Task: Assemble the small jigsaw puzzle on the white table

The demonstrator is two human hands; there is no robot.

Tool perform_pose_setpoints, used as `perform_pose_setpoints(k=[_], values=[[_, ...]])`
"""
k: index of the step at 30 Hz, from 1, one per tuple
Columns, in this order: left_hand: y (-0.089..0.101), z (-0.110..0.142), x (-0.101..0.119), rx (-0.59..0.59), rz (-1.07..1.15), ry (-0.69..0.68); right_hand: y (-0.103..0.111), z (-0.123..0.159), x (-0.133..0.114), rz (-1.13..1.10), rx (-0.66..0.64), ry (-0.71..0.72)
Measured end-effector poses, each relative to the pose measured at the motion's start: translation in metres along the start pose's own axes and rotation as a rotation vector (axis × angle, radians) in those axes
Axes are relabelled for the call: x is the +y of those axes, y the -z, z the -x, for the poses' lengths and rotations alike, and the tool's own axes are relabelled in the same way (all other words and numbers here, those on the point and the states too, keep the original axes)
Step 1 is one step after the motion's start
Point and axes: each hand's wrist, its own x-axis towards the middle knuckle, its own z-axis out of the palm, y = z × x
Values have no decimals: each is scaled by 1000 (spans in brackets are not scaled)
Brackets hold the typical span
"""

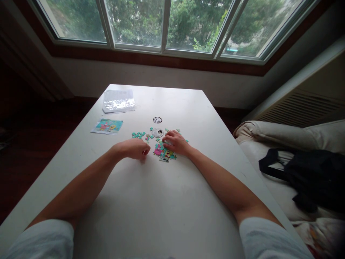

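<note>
A partly joined jigsaw puzzle (161,152) with pink, yellow and teal parts lies on the white table. My right hand (176,142) rests on its upper right side, fingers spread over the pieces. Just left of the puzzle is my left hand (137,149), its fingers curled together; whatever they pinch is too small or hidden to make out. Loose teal puzzle pieces (138,135) lie beyond my left hand, and a few more are scattered near my right fingers. A round silvery disc (157,132) sits among them.
A picture card (108,126) lies at the left, with clear plastic sleeves and paper (119,101) behind it. Another small round item (157,120) is beyond the disc. Right of the table (161,216) stands a pale sofa (258,144) with a black bag (315,176).
</note>
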Motion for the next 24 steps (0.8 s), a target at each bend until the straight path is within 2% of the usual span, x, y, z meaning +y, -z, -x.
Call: perform_pose_setpoints(k=[3,9,13,18,20,24], values=[[-4,1,4,-33,-24,-4,1,0,0,0,4,0],[-15,-2,9,52,-109,-23,0,-1,0,0,8,11],[-14,-4,7,61,-106,-37,-1,-1,1,2,8,7],[-11,-6,6,149,-165,-16,0,0,0,1,5,5],[-11,-6,8,141,-169,-2,0,-1,-1,0,3,4],[-11,-4,13,44,-100,-26,0,-1,-2,-2,-3,1]])
